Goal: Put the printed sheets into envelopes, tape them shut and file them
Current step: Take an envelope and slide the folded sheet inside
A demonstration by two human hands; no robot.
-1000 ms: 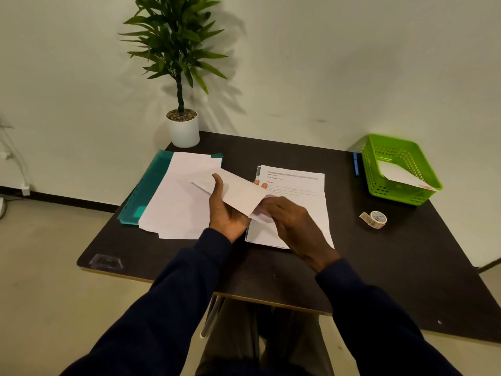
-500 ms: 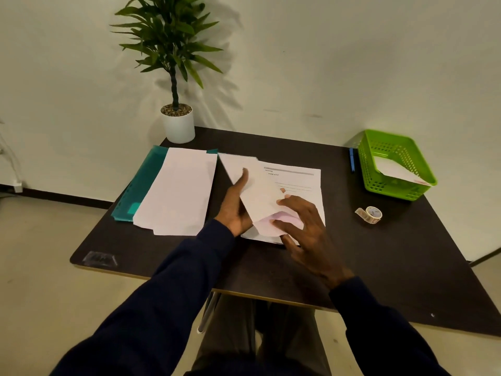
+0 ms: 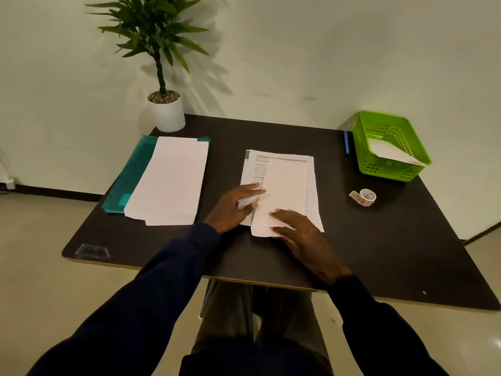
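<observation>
One envelope (image 3: 287, 191) lies lengthwise on the pile of printed sheets (image 3: 256, 169) at the middle of the dark worktop (image 3: 271, 131). It is square to the person, probably so that its near end can be worked on a flat, firm bed of paper. The right hand (image 3: 306, 237) rests at the envelope's 6 o'clock end with its fingers straight and a little spread, pressing that end down. I judge that this flattens the mouth or flap and stops the envelope from sliding. The left hand (image 3: 233, 210) comes in from 9 o'clock. Its fingers reach onto the envelope's left edge and a strip of white paper shows between finger and thumb, so it seems to pinch that edge and steady it against the other hand's push. Whether a sheet is already inside cannot be told. The spare envelopes (image 3: 170, 180) sit in a stack at 9 o'clock, laid over a teal folder (image 3: 130, 175), within easy reach of the left hand. The tape roll (image 3: 366, 196) waits at 3 o'clock on the right hand's side — handy for sealing, which looks like the step to come. At 2 o'clock the green basket (image 3: 390, 172) already holds a filed envelope (image 3: 390, 153) leaning against its wall, so at least one round of the job seems done, with the pile of sheets left to work through.
</observation>
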